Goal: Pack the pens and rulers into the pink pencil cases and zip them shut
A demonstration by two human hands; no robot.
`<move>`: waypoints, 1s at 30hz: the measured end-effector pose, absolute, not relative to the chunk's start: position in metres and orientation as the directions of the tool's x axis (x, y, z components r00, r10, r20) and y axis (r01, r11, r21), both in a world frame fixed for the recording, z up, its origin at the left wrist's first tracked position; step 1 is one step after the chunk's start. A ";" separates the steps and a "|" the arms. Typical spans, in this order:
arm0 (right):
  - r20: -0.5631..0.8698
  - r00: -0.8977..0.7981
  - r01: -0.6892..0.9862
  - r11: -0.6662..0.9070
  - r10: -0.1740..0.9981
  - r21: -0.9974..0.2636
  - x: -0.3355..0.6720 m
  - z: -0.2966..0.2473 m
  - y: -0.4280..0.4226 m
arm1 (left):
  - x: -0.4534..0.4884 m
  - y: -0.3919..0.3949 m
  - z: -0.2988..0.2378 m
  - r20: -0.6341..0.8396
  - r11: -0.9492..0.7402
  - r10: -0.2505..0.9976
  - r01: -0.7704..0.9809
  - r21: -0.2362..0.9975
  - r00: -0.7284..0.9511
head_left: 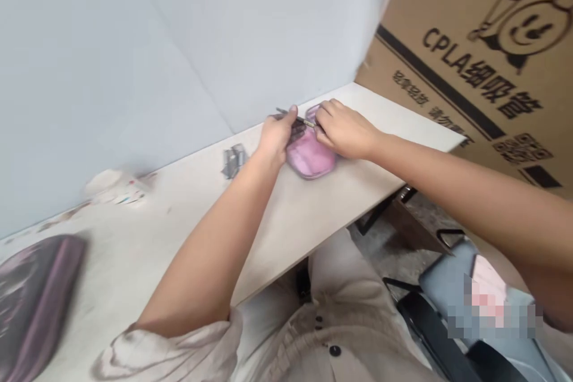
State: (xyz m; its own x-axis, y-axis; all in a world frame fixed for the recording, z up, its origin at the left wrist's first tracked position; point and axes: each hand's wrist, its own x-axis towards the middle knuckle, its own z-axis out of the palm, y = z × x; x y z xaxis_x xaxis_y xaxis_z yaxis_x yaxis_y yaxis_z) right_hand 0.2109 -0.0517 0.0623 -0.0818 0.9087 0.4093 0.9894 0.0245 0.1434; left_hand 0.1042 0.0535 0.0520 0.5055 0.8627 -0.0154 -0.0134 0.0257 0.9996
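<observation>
My left hand (275,137) grips a thin dark tool with a metal tip (298,121), which points to the right across a pink padded pouch (308,158). The pouch lies flat on the pale tabletop (156,239), partly covered by both hands. My right hand (342,128) holds the pouch's far edge, its fingers close to the tool's tip. What the tip touches is hidden by my fingers. A small bunch of grey metal pieces (234,161) lies left of my left wrist.
A pale blue-grey wall (134,65) rises behind the table. A large printed cardboard box (474,54) stands at the right. A crumpled white item (117,188) lies farther left, and a dark purple bag (38,304) sits at the lower left. A black-framed chair (430,325) stands below right.
</observation>
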 end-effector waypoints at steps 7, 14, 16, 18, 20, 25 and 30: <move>0.421 0.092 0.981 -0.155 0.902 0.117 0.303 0.067 -0.129 | 0.210 0.001 0.080 0.047 0.041 0.757 -0.118 0.992 0.652; 0.403 0.342 0.932 -0.360 0.849 -0.033 0.350 0.062 -0.168 | 0.256 -0.041 0.085 0.111 -0.055 0.648 -0.098 0.994 0.753; 0.394 0.357 0.929 -0.366 0.847 -0.056 0.355 0.060 -0.172 | 0.263 -0.042 0.082 0.110 -0.079 0.639 -0.078 0.994 0.761; 0.383 0.359 0.930 -0.363 0.851 -0.066 0.356 0.058 -0.173 | 0.266 -0.041 0.078 0.096 -0.114 0.648 -0.028 0.993 0.756; 0.374 0.344 0.934 -0.354 0.861 -0.044 0.355 0.057 -0.172 | 0.268 -0.039 0.072 0.072 -0.120 0.661 0.011 0.993 0.747; 0.311 0.315 0.942 -0.336 0.897 0.018 0.352 0.050 -0.162 | 0.265 -0.021 0.062 0.020 -0.045 0.692 0.015 0.999 0.722; 0.250 0.309 0.947 -0.322 0.918 0.013 0.342 0.043 -0.139 | 0.250 0.008 0.052 0.001 -0.128 0.751 0.144 0.981 0.660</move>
